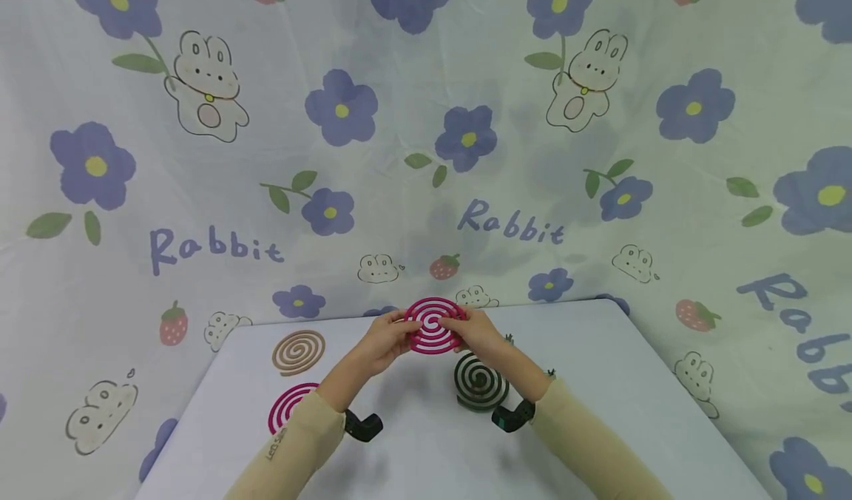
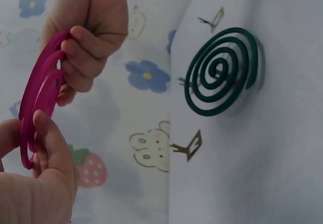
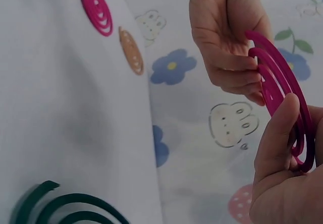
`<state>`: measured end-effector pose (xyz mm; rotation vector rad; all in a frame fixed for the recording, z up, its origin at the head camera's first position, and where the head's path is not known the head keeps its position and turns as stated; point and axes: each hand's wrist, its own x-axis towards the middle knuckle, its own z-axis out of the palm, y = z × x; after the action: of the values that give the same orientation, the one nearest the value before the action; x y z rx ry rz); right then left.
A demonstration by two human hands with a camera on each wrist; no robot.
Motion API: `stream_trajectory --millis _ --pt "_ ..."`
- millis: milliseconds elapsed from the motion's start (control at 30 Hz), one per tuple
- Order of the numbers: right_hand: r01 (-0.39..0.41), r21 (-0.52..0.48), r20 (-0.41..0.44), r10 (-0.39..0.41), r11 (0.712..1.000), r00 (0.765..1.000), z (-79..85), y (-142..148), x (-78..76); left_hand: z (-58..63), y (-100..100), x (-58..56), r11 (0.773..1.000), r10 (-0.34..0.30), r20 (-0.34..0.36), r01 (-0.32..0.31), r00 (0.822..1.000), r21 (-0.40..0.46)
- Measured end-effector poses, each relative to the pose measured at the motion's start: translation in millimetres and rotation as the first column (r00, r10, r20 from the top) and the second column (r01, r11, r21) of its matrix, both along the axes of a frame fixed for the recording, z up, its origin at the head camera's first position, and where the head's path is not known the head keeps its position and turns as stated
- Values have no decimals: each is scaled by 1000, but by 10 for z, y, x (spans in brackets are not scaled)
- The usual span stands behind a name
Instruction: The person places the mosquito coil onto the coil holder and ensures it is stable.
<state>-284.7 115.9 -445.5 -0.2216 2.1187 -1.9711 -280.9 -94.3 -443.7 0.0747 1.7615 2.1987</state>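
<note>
Both hands hold a pink mosquito coil (image 1: 434,345) up over the far edge of the table, its spiral facing the head camera. My left hand (image 1: 384,341) pinches its left side between thumb and fingers. The opposite side is gripped by my right hand (image 1: 481,331). From the side, in the left wrist view, the rings of the pink coil (image 2: 31,90) stand slightly apart from one another. Below the right forearm lies a dark green mosquito coil (image 1: 481,383). In the right wrist view only part of that green coil (image 3: 75,201) shows.
On the left of the white table (image 1: 413,448) lie a tan coil (image 1: 298,352) and a second pink coil (image 1: 286,404), partly hidden by the left sleeve. Small metal coil stands (image 2: 194,144) lie near the green coil. A rabbit-print curtain (image 1: 399,174) hangs behind.
</note>
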Motion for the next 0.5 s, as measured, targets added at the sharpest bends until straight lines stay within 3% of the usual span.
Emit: stream_trajectory --millis 200,333,500 --pt "5 -12 6 -5 1000 1000 304 53 -53 275 36 -123 999 -40 27 40 999 -8" --pt "12 0 6 -12 1000 1000 425 97 -163 410 74 -255 999 -50 53 51 997 -13" --pt "20 4 20 -20 1000 1000 552 134 -267 605 132 -399 995 -57 64 62 996 -79"
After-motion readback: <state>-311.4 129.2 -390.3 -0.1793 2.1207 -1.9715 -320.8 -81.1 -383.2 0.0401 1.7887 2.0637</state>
